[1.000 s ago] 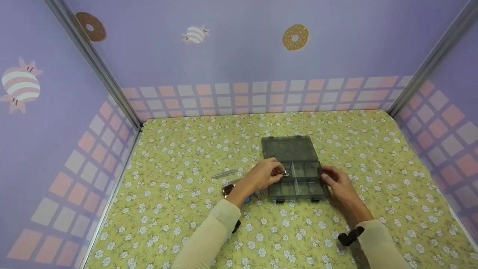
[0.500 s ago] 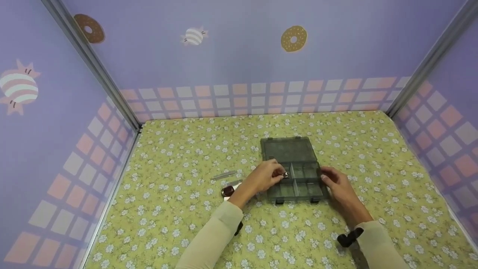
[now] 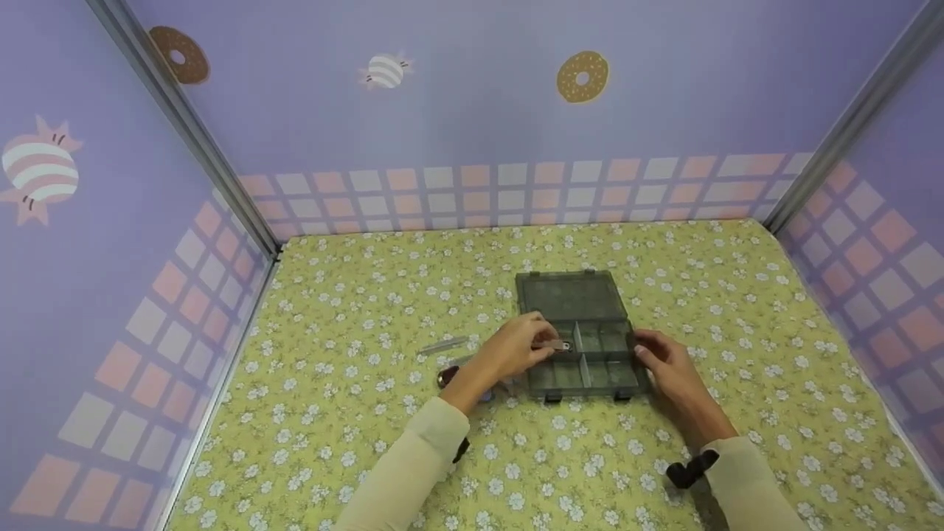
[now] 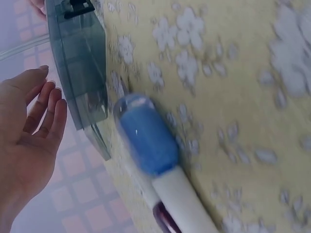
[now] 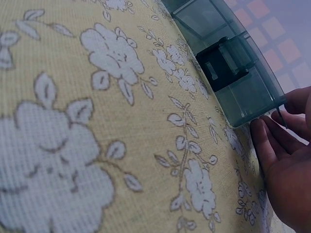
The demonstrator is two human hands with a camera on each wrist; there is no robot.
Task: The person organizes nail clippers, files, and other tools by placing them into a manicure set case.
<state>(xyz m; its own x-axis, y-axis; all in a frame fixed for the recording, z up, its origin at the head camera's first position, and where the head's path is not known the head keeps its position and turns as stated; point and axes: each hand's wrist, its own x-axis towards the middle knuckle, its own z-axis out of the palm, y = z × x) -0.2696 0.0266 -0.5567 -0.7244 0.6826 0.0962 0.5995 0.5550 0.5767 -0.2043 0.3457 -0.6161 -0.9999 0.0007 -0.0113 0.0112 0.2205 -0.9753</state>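
Note:
A dark, see-through compartment box [image 3: 611, 377] stands with its lid [image 3: 571, 295] laid back. Over its back left compartment is my left hand [image 3: 520, 346], thumb and fingers apart around a small metal piece, like a nail clipper [image 3: 566, 345]. The left wrist view shows that left hand [image 4: 31, 121] with a gap between thumb and fingertips, beside the box wall [image 4: 80, 63]. My right hand [image 3: 667, 361] holds the box's right side. In the right wrist view, the right hand's [image 5: 289, 160] thumb and fingers grip the box corner [image 5: 257, 97].
Left of the box lie a bottle with blue contents [image 4: 148, 141] and a white cap [image 4: 187, 204], and a dark red bottle [image 3: 445, 376], partly behind my left wrist. Farther back is a thin clear strip [image 3: 442, 344]. Walls border the flowered cloth [image 3: 354, 295].
My left fingers have spread apart and drawn slightly left, so more of the metal piece shows. The right hand keeps its hold on the box.

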